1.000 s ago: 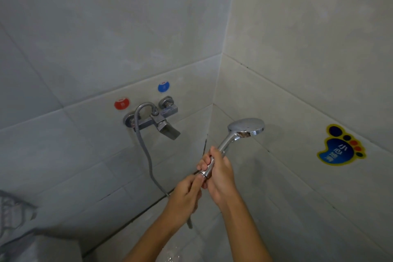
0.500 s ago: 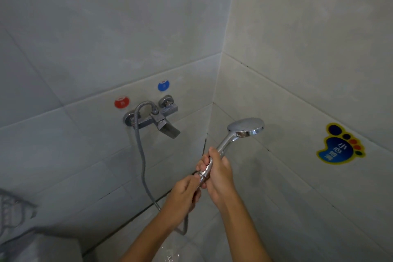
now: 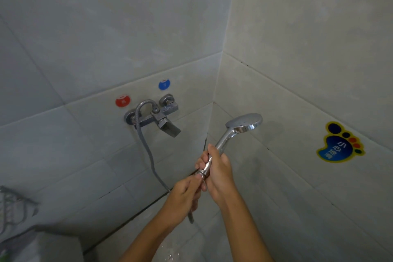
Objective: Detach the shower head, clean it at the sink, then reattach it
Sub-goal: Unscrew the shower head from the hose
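A chrome shower head (image 3: 244, 122) points up and to the right in front of the tiled corner. My right hand (image 3: 219, 171) is wrapped around its handle. Just below, my left hand (image 3: 185, 194) pinches the joint where the grey metal hose (image 3: 148, 155) meets the handle. The hose runs from the wall mixer tap (image 3: 156, 118) down behind my left hand, and a short loop of it shows under that hand. The joint itself is mostly hidden by my fingers.
Red (image 3: 122, 101) and blue (image 3: 164, 84) round markers sit on the wall above the tap. A blue foot-shaped sticker (image 3: 338, 144) is on the right wall. A grey wire rack (image 3: 12, 206) juts in at the lower left. The floor below my arms is wet.
The hose has swung from left to right and its hanging loop under my left hand has shifted. My left hand has turned slightly at the joint. The shower head stays in place.
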Available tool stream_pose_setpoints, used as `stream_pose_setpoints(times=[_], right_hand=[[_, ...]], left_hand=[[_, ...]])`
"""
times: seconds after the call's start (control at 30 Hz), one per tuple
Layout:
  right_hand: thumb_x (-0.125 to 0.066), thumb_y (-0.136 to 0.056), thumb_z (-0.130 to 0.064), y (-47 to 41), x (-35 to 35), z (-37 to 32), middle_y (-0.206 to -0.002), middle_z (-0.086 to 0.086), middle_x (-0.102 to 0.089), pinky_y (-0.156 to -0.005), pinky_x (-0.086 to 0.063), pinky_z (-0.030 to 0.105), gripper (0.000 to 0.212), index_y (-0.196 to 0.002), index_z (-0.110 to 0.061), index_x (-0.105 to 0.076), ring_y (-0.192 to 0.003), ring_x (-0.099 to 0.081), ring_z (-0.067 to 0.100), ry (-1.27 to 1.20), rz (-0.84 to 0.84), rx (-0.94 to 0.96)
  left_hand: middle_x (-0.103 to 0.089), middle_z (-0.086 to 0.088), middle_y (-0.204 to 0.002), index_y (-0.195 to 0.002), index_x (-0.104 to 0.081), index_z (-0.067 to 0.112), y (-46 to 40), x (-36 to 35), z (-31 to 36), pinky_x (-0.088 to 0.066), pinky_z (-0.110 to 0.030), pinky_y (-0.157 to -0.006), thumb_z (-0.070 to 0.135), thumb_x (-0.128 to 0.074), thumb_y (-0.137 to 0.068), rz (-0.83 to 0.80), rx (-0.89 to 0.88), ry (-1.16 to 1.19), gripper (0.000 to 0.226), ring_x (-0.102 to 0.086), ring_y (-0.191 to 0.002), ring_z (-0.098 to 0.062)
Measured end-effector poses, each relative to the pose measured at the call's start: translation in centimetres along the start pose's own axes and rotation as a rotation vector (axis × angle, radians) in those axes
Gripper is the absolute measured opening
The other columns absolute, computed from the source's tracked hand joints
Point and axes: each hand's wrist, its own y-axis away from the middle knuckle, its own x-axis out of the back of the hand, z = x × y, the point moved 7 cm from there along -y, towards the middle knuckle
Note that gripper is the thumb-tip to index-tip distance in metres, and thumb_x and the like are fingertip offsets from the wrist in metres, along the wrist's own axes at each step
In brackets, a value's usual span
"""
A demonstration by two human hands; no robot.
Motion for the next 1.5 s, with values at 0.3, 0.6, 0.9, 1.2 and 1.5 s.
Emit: stream_pose_setpoints(times=[0.3, 0.6, 0.9, 1.2, 1.5], right_hand=[[-0.053, -0.101, -0.023, -0.1, 0.0, 0.2, -0.057, 0.001, -0.045, -0.055, -0.044, 0.030, 0.029, -0.075, -0.012, -0.044, -0.050, -0.045, 0.014, -0.161, 0.010, 0.013], [-0.049, -0.100, -0.037, 0.4, -0.1, 0.4, -0.054, 0.001, -0.045, -0.041, -0.025, 0.022, 0.042, -0.063, -0.018, -0.045, -0.047, -0.044, 0.015, 0.028, -0.004, -0.042], [-0.051, -0.101, -0.021, 0.0, -0.3, 0.4, -0.058, 0.002, -0.044, -0.055, -0.043, 0.030, 0.030, -0.074, -0.012, -0.043, -0.050, -0.045, 0.014, -0.162, 0.009, 0.003], [-0.052, -0.099, -0.037, 0.3, -0.2, 0.6, -0.056, 0.002, -0.047, -0.043, -0.029, 0.025, 0.039, -0.064, -0.019, -0.047, -0.050, -0.046, 0.015, 0.022, -0.024, -0.037], [-0.052, -0.101, -0.019, 0.0, 0.1, 0.4, -0.058, 0.002, -0.044, -0.054, -0.042, 0.029, 0.029, -0.075, -0.013, -0.043, -0.050, -0.044, 0.013, -0.220, 0.005, 0.008]], left_hand=[[-0.063, 0.006, -0.065, -0.089, -0.056, 0.023, 0.5, 1.5, 0.7, -0.049, -0.026, -0.049, 0.030, -0.067, -0.088, 0.233, -0.212, -0.345, 0.013, -0.060, -0.053, -0.012], [-0.038, 0.002, -0.051, -0.076, -0.060, 0.008, 0.3, 0.5, -0.3, -0.025, -0.025, -0.043, 0.034, -0.037, -0.103, 0.091, 0.029, -0.046, 0.044, -0.030, -0.042, -0.010], [-0.062, 0.001, -0.061, -0.086, -0.057, 0.019, 0.7, 1.7, 0.6, -0.046, -0.025, -0.049, 0.027, -0.065, -0.090, 0.272, -0.199, -0.342, 0.012, -0.056, -0.049, -0.012], [-0.043, 0.001, -0.051, -0.069, -0.059, 0.017, 0.4, 1.0, -0.5, -0.027, -0.027, -0.045, 0.041, -0.041, -0.100, 0.116, -0.014, -0.127, 0.043, -0.035, -0.043, -0.011], [-0.061, 0.007, -0.063, -0.089, -0.058, 0.023, 1.0, 1.4, 0.3, -0.044, -0.031, -0.051, 0.029, -0.064, -0.091, 0.256, -0.218, -0.360, 0.009, -0.054, -0.052, -0.008]])
